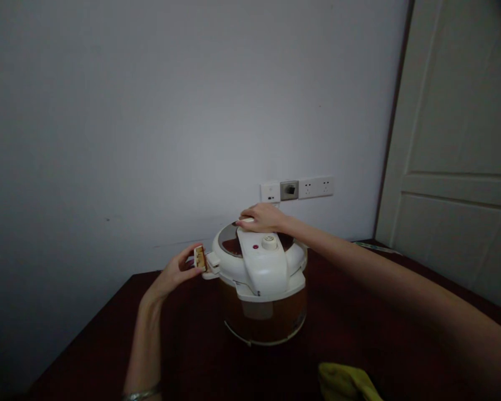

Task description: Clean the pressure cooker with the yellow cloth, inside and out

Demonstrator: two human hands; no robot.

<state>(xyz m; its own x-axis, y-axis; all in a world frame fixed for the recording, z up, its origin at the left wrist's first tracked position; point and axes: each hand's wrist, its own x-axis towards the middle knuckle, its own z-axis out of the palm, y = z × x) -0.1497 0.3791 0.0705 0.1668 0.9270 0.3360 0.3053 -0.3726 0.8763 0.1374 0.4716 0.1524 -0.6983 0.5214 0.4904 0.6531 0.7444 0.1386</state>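
On the dark bench (108,334), pressure cooker (261,281) | right hand (262,218) flat on its lid's far edge | left hand (176,273) pinches small cream part (200,258) beside cooker's left tab | no writing legible

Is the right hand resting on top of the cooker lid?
Yes, the right hand lies flat on the far end of the white lid of the cooker, while the left hand holds a small part at its side.

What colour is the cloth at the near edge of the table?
Yellow; the cloth shows in the head view.
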